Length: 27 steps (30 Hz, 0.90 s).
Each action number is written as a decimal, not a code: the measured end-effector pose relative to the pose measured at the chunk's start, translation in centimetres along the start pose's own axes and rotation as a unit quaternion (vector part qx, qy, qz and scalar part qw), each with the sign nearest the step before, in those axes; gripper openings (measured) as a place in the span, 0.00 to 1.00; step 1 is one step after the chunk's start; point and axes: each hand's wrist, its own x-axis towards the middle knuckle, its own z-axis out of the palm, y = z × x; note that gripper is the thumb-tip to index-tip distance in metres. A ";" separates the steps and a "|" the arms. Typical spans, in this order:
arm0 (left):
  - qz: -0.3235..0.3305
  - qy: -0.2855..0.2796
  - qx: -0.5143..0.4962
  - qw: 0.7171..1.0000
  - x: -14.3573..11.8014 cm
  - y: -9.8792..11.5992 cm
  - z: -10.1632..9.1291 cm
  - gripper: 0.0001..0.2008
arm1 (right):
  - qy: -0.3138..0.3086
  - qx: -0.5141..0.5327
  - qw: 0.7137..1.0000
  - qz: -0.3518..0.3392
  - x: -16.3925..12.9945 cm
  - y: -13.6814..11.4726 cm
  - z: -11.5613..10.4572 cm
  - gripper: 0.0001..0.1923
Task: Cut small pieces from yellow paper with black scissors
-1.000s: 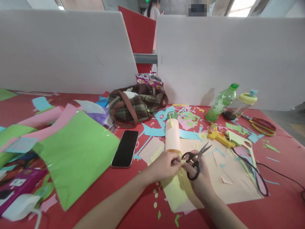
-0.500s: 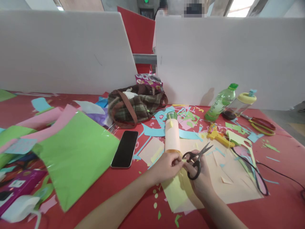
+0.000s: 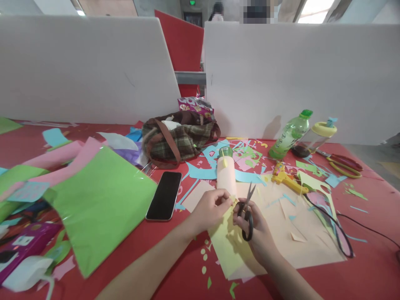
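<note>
My left hand (image 3: 215, 207) is closed in a pinch on a small yellow paper piece (image 3: 232, 199), at the near end of a paper-wrapped bottle. That bottle (image 3: 226, 173) lies on its side, covered in pale peach paper, with its green end showing at the far side. My right hand (image 3: 254, 223) is closed around the black handles of a pair of scissors (image 3: 248, 212), whose blades point up and away. Beneath both hands lies a pale yellow paper sheet (image 3: 228, 254), with a large peach paper sheet (image 3: 300, 246) to its right.
A black phone (image 3: 164, 196) and a green paper sheet (image 3: 103, 208) lie left. Behind is a plaid bag (image 3: 187, 139). To the right are a yellow glue gun (image 3: 289, 181) with its cord, a green bottle (image 3: 289, 135), a clear bottle (image 3: 315, 137) and red-and-yellow-handled pliers (image 3: 343, 162).
My right hand has shifted slightly left and the scissors have turned from pointing right to pointing nearly straight up. My left hand has moved a little left and away, pinching the yellow piece.
</note>
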 end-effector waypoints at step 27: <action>0.010 0.023 0.017 1.000 -0.8 1.4 -0.4 0.08 | -0.168 -0.012 0.986 0.004 -0.7 -0.2 -0.1 0.31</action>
